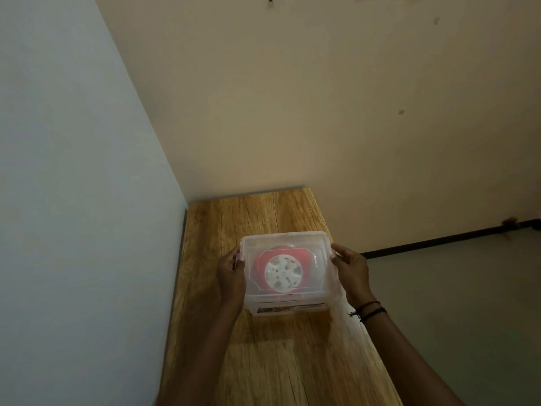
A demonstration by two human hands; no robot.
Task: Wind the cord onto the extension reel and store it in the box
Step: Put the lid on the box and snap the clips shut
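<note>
Pale blue-grey wall (73,171) off to the left of the hands, beige wall (322,98) beyond and to the right of them, meeting in a corner straight ahead. Dark rail (439,240) low along the beige wall, out past the right hand. Long wood-grain tabletop (263,361) underneath both arms, set against the blue-grey wall and reaching the corner. Clear plastic box (292,308) with its lid on, held squarely between the hands over the middle of the wood; resting on it or lifted just off it, cannot tell. Left hand (231,273) gripping the box's left side, fingers curled round the upper edge. Right hand (352,273) gripping the opposite side the same way, fingertips hooked at the rim, dark bracelets (370,310) at the wrist. Red extension reel (282,273) with a round white hub, lying flat inside the box, seen through the lid, midway between the two hands and shut off from both by the clear walls. No separate strand of cord to make out through the plastic.
</note>
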